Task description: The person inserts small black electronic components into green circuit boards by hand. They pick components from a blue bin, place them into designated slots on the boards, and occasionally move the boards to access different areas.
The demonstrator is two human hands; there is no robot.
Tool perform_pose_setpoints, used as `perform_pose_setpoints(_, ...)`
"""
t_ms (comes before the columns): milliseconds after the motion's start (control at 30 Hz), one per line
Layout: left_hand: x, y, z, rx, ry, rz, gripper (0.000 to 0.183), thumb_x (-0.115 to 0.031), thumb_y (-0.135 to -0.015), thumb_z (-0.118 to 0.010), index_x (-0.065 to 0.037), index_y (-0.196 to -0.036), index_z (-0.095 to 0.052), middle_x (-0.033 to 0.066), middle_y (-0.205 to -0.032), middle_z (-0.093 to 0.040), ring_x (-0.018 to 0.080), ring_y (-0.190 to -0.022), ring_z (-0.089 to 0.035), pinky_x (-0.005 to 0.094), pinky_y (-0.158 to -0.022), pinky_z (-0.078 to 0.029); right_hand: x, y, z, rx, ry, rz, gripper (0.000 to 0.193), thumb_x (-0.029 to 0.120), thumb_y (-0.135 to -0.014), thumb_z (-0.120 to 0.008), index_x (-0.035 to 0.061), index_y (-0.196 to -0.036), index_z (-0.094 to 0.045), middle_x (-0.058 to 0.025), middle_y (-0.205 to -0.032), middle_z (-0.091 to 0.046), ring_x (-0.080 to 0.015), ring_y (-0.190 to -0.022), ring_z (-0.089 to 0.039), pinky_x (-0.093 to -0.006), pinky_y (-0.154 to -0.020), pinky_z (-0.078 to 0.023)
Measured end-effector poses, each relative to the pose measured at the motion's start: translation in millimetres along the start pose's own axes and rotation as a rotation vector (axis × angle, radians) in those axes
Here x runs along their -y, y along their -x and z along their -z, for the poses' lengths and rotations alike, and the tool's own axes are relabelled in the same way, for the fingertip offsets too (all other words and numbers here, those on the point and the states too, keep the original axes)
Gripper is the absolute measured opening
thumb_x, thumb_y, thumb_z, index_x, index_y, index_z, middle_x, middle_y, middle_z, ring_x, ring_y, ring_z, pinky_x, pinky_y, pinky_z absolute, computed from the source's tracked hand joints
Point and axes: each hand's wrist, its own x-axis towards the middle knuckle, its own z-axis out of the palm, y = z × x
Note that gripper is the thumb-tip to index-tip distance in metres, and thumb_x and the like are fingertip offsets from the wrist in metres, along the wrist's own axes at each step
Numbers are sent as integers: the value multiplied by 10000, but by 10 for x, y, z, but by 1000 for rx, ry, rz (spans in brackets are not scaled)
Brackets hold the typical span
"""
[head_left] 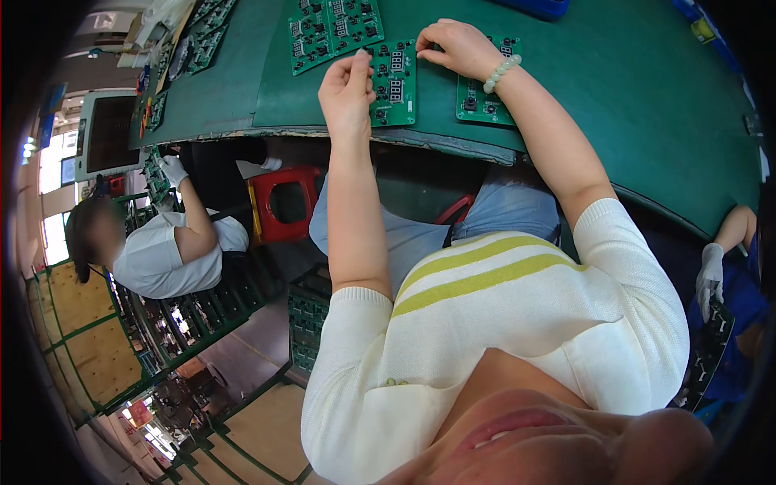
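Note:
A green circuit board [395, 85] with black buttons and white-digit displays lies on the green-topped table between my hands. My left hand [347, 87] is closed at its left edge, thumb against curled fingers; the exact contact is partly hidden. At the upper right edge of the same board, my right hand [462, 50] has its thumb and forefinger bent close together, with a pale bead bracelet [501, 73] on the wrist. Partly beneath my right hand and wrist lies a second circuit board [477, 107]. Farther off, a joined panel of similar boards [334, 31] rests beyond my left hand.
The table's worn front edge [461, 145] runs before me. More boards [206, 48] lie at the far left. A co-worker [174, 250] in white gloves handles a board beside a red stool [283, 206]. Another gloved hand [710, 279] holds a dark board at right.

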Motion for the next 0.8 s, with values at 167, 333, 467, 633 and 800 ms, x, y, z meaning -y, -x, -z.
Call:
perform_pose_setpoints(167, 103, -83, -102, 95, -126, 8, 155, -75, -881, -684, 25, -999, -666, 52, -838, -685, 33, -535, -470, 185, -461, -361, -50, -45, -83, -30, -20, 52, 128, 182, -825, -676, 102, -924, -691, -46, -832, -655, -221, -875, -602, -360, -756, -503)
perform_pose_setpoints(333, 339, -146, -76, 26, -482, -200, 158, -69, -875, -683, 51, -977, -680, 53, -823, -683, 92, -650, -571, 225, -617, -463, -7, -99, -139, 9, -16, 42, 116, 193, -821, -672, 121, -908, -699, -34, -845, -667, -220, -888, -606, -367, -772, -508)
perform_pose_setpoints(467, 270, -127, -92, -110, -515, -352, 159, -103, -893, -677, 47, -947, -674, 45, -805, -667, 87, -667, -565, 220, -647, -458, 46, -134, -130, 30, 22, -2, 103, 211, -813, -676, 132, -875, -697, -27, -850, -680, -226, -911, -615, -388, -796, -514)
perform_pose_setpoints(633, 131, -194, 10, -150, -202, -268, 133, -76, -884, -685, 31, -960, -672, 47, -840, -661, 74, -722, -566, 203, -677, -447, 26, -144, -217, 21, 82, 11, 99, 217, -819, -675, 133, -865, -699, -31, -839, -679, -231, -907, -622, -395, -790, -526)
perform_pose_setpoints(800, 48, -203, 46, -103, -322, -225, 150, -41, -854, -703, 29, -984, -678, 66, -879, -675, 72, -676, -552, 192, -627, -433, 4, -148, -225, 47, 100, 74, 97, 193, -816, -664, 132, -870, -717, -27, -861, -688, -227, -914, -622, -387, -797, -532)
